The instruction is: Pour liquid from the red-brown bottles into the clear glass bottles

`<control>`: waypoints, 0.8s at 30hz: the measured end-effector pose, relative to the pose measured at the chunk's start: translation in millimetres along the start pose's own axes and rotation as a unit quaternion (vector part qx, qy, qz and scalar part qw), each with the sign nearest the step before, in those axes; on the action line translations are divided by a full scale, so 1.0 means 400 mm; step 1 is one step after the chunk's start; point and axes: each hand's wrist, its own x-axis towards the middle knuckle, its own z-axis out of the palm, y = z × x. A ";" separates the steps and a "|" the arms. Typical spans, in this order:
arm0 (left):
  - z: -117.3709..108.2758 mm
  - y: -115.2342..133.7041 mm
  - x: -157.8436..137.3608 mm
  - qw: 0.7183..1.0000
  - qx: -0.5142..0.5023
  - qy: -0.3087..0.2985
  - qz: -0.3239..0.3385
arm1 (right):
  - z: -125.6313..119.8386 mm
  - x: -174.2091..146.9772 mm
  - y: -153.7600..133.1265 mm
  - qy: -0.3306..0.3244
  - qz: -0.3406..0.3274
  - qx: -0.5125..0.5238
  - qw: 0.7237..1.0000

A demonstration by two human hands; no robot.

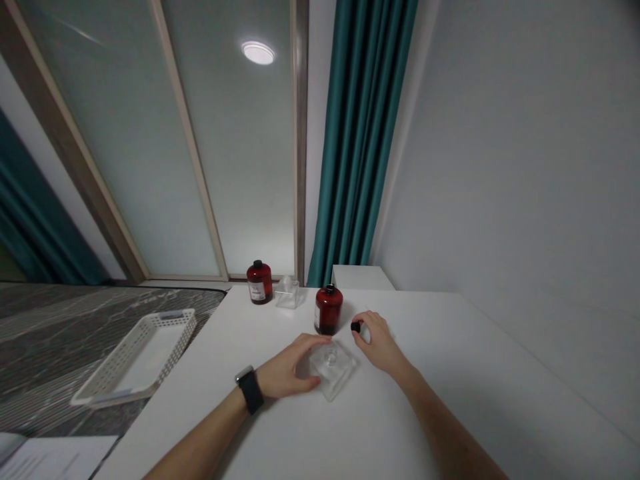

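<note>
My left hand (287, 370), with a black-banded watch on the wrist, curves its thumb and fingers around the left side of a clear square glass bottle (336, 375). The bottle's round neck faces up. Between the thumb and fingertips of my right hand (377, 341) is a small black cap (355, 327), held just above the tabletop, right of the glass bottle. A dark red bottle (329, 311) stands upright just beyond both hands; its narrow neck shows a ring-like top.
Another red bottle (259, 283) with a black cap and pale label stands at the white table's (400, 427) far left, beside a second clear glass bottle (287, 295). A white perforated basket (107, 363) lies left of the table. Papers (65, 457) show at lower left.
</note>
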 end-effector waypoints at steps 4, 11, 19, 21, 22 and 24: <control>0.013 -0.003 0.002 1.000 -0.018 0.018 -0.018 | -0.010 0.004 -0.021 0.016 -0.011 0.031 0.999; 0.020 -0.004 0.010 0.996 0.031 0.078 -0.032 | -0.019 0.008 -0.055 0.047 -0.001 0.104 0.993; 0.013 -0.015 0.010 0.991 0.056 0.111 -0.041 | 0.006 -0.004 -0.135 0.040 -0.004 0.226 0.973; 0.017 -0.018 0.010 0.991 0.054 0.112 -0.039 | 0.013 -0.010 -0.160 0.021 -0.027 0.255 0.966; 0.018 -0.019 0.010 0.992 0.053 0.111 -0.038 | 0.016 -0.012 -0.168 0.014 -0.037 0.260 0.965; 0.020 -0.021 0.011 0.992 0.049 0.109 -0.035 | 0.023 -0.016 -0.177 0.004 -0.052 0.256 0.965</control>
